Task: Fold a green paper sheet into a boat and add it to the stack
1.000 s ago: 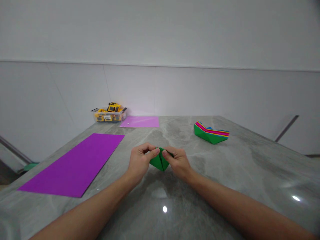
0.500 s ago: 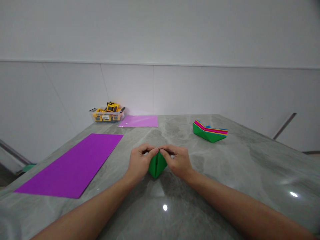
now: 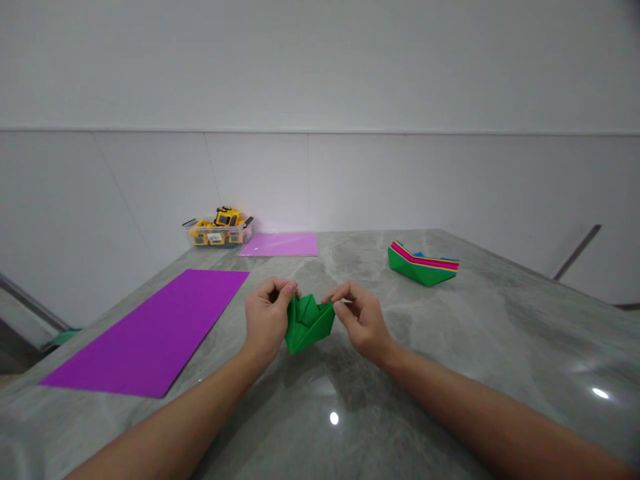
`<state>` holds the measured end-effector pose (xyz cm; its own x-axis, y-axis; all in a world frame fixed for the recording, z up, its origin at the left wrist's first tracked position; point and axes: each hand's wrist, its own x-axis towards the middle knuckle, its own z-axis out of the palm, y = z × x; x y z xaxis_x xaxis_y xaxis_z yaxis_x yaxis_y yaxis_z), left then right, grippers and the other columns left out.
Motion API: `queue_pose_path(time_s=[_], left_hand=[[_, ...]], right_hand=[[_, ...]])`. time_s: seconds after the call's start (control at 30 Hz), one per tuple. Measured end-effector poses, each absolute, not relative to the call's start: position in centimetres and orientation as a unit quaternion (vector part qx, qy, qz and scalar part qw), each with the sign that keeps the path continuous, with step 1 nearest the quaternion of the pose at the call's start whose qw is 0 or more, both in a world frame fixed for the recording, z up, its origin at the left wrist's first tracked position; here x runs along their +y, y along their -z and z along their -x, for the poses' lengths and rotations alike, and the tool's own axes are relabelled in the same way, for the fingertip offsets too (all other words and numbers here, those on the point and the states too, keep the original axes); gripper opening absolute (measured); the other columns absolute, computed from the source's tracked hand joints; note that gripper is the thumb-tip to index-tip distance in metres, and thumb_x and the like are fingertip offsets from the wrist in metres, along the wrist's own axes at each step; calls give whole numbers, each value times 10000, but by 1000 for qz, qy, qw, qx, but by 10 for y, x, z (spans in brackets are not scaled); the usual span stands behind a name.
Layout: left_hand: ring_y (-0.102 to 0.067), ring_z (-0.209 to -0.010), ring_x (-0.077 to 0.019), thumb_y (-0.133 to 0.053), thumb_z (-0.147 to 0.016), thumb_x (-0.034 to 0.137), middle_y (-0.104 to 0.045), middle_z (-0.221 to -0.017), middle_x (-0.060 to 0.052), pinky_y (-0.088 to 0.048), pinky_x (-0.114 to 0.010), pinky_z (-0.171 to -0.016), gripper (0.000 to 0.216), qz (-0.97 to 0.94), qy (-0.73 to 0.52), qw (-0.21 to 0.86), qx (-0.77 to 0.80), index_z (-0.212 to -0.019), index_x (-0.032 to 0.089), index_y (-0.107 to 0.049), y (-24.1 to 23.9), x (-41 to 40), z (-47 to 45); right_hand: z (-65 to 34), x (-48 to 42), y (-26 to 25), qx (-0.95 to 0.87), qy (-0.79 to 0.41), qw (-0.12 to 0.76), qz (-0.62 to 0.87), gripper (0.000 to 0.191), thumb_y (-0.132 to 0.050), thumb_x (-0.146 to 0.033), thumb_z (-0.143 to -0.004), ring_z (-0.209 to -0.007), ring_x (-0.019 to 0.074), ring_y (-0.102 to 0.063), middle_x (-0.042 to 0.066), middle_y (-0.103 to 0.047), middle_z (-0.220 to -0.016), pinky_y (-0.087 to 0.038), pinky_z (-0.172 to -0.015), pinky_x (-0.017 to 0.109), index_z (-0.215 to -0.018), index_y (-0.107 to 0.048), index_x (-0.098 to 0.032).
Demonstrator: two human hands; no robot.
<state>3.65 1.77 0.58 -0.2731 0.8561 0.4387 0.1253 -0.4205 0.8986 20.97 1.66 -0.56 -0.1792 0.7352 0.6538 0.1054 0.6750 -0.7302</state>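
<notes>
A folded green paper piece (image 3: 307, 323) hangs just above the grey marble table (image 3: 450, 347), held between both hands. My left hand (image 3: 265, 319) pinches its left tip with thumb and forefinger. My right hand (image 3: 361, 319) pinches its right tip the same way. The paper is spread apart between the two pinches, so its inner folds and a middle peak show. Both forearms reach in from the bottom of the view.
A large purple sheet (image 3: 155, 330) lies at the left. A smaller purple sheet (image 3: 280, 244) lies at the back, beside a clear box of yellow toy vehicles (image 3: 219, 228). Stacked coloured paper boats (image 3: 423, 264) sit at the back right. A white wall bounds the table's far edge.
My hands have drawn apart, pulling the green paper's two tips outward. The piece has opened from a narrow closed wedge into a wider boat-like shape.
</notes>
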Motion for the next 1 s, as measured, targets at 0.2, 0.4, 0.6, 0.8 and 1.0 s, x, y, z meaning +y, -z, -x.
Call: queue_pose_path(time_s=[0.2,0.4,0.6,0.8,1.0], left_hand=[[-540,-594,-128,-667,-795,295,-630,-615,9,-417,-222,-577,196,-543,-661,284,433,-649,166,-645,-6,20,-34],[-571,-637,-142,-654,-805,353,-646,-660,-13,-444,-236,-612,230,-508,-691,303,416,-675,164,-627,-1,34,-26],[-596,-619,-169,-620,-807,342,-652,-660,-27,-470,-277,-607,208,-566,-636,294,434,-691,169,-620,3,45,-23],[-692,-922,-222,-583,-761,121,-762,-953,-55,-503,-344,-888,246,-712,-462,177,498,-947,182,-733,-7,32,-24],[-712,-962,-248,-519,-796,124,-774,-1032,-59,-526,-366,-899,351,-721,-377,204,545,-1035,177,-771,-5,45,-13]], right_hand=[[-209,14,0,-828,-128,486,251,178,-705,-244,-769,-791,196,-584,60,-602,-857,-500,-709,334,-789,-534,-197],[-219,23,7,-838,-101,458,280,183,-726,-217,-805,-897,217,-677,92,-702,-1005,-535,-790,347,-685,-591,-188],[-234,36,13,-867,-49,414,272,127,-662,-179,-860,-917,236,-722,126,-736,-1082,-582,-785,354,-748,-603,-185],[-237,41,18,-908,59,337,242,85,-579,-189,-917,-1017,270,-693,178,-680,-1191,-593,-841,402,-940,-650,-148],[-243,49,16,-906,85,340,240,115,-559,-178,-929,-1060,255,-672,161,-651,-1254,-589,-858,387,-971,-663,-155]])
